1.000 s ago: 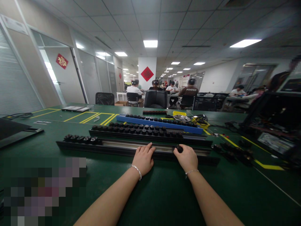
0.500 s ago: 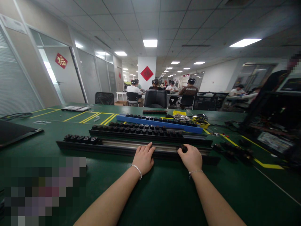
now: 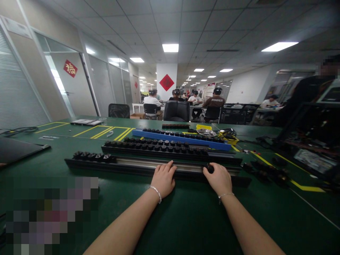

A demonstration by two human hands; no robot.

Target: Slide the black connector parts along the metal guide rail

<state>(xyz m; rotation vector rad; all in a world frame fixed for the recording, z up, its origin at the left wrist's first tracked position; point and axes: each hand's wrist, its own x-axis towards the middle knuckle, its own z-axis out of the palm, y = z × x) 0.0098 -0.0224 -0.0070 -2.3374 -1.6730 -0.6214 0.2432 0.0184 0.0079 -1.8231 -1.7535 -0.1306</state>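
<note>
A long black rail with a bright metal channel lies across the green table before me. Several black round pieces sit in a row at its left end. My left hand is closed over the rail's near wall, fingers reaching onto the channel. Toward the rail's right end, my right hand pinches a small round black piece between thumb and fingers, at the channel. Its underside is hidden, so I cannot tell whether it is seated.
Behind lie another black rail full of round pieces and a blue rail. Loose black pieces lie right. A metal dish and a yellow tray stand farther back. Equipment stands at the right, with a person behind it.
The whole view has shifted slightly. My right hand and the piece in it have moved a little right along the rail, while my left hand stays put. More of the person at right shows.
</note>
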